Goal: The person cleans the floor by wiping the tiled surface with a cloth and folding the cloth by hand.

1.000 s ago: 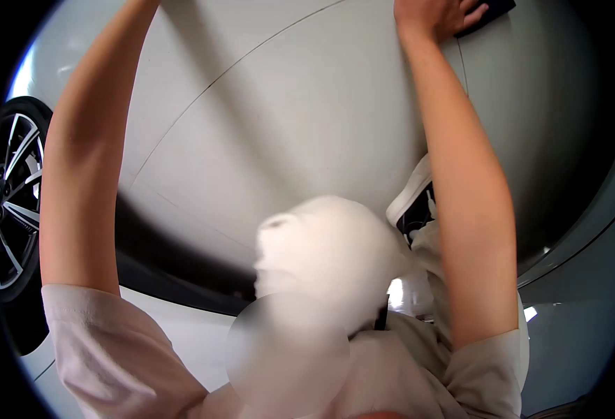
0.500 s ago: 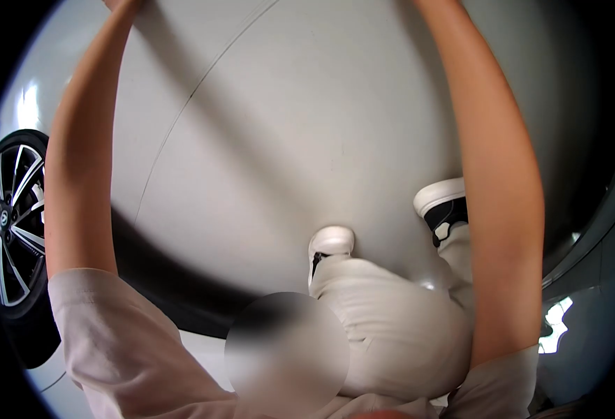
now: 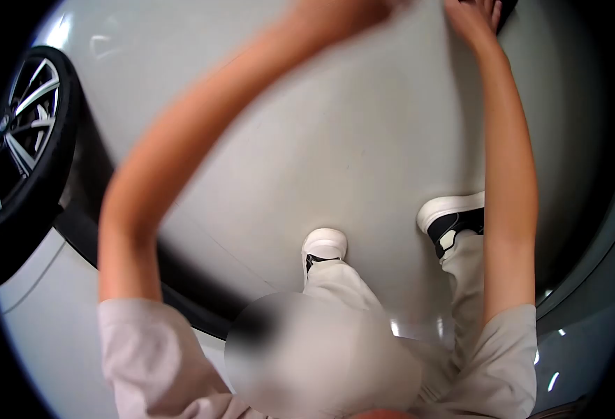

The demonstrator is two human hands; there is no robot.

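Note:
My left hand (image 3: 353,15) is at the top edge, smeared by motion, and its fingers cannot be made out. My left arm reaches diagonally across the view above the pale floor. At the upper right, my right hand (image 3: 473,22) has its fingers against a dark object (image 3: 508,12). Most of that object is cut off by the frame's top, so its kind cannot be told. Both hands are close to each other, with a narrow gap between them.
A car wheel (image 3: 38,133) with a black tire and silver spokes stands at the left, beside light bodywork (image 3: 35,279). Glossy bodywork (image 3: 580,349) also shows at the lower right. My white-soled shoes (image 3: 325,244) are on the pale grey floor (image 3: 377,160).
My left hand has swung right, towards my right hand. The right hand and the dark object have come into view. The wheel sits higher in view, and the floor line has shifted down.

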